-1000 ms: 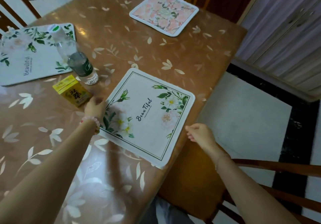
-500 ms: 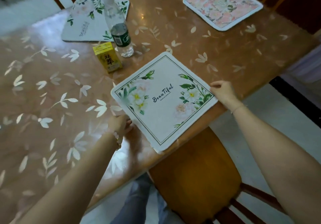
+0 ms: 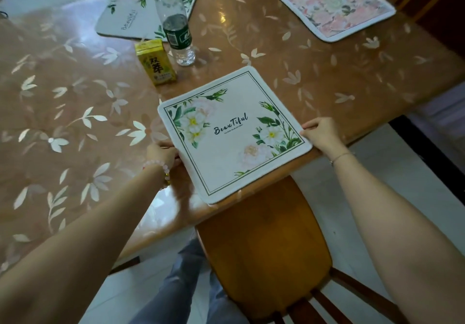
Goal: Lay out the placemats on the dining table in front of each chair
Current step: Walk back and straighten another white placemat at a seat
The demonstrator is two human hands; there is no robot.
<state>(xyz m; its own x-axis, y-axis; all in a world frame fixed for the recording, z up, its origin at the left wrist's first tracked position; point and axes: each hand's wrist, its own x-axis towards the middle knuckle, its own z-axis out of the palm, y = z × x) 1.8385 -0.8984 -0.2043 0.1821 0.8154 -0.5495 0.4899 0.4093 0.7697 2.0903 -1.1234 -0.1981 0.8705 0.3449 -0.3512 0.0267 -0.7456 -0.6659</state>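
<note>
A white placemat [image 3: 234, 135] with green leaves, white flowers and the word "Beautiful" lies at the near edge of the dining table [image 3: 75, 102], above a wooden chair [image 3: 264, 243]. My left hand [image 3: 162, 154] grips its left side and my right hand [image 3: 320, 135] grips its right corner. The mat's near corner hangs slightly over the table edge. A second white placemat [image 3: 130, 14] lies at the far side, partly behind a bottle. A pink floral placemat [image 3: 336, 4] lies at the far right.
A clear water bottle [image 3: 176, 29] and a yellow drink carton [image 3: 156, 63] stand just beyond the near placemat. Chair backs show at the far edge. A white tiled floor [image 3: 402, 180] with a dark border lies to the right. My legs are under the table.
Both hands have closed on the near placemat's sides; the left hand came up from below its corner. The mat has turned to sit more squarely to the table edge. My view moved closer.
</note>
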